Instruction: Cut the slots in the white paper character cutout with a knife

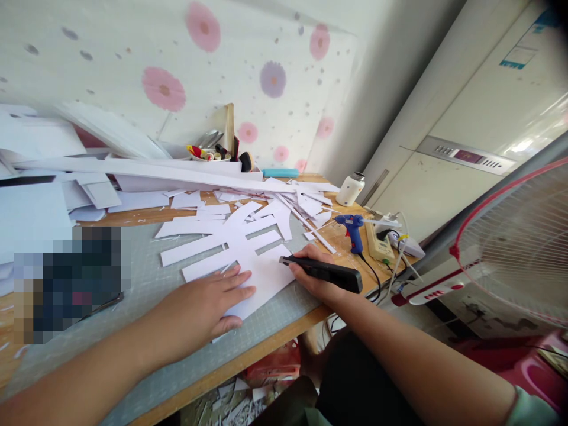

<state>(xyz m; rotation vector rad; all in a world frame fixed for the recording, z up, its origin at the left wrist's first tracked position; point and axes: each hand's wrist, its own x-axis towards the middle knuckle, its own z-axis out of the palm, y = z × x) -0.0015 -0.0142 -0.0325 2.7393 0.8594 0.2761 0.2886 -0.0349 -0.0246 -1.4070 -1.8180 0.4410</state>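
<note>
My left hand [222, 296] lies flat with fingers spread, pressing on a white foam board piece [261, 284] that has several long slots cut into it. In my right hand [313, 272] is a black utility knife [328, 273], gripped between thumb and fingers. The knife's tip points left and rests on or just above the board's right part; I cannot tell which. Beneath the board is a grey-green cutting mat [146, 302]. Narrow strips and curved white offcuts [306, 204] lie just beyond the board.
A blue glue gun [352, 231] and a power strip [380, 245] sit at the table's right. Behind them stands a white jar [351, 189]. A fan [519, 236] is at far right. White board sheets [39, 136] pile up at left. Scraps [239, 402] litter the floor.
</note>
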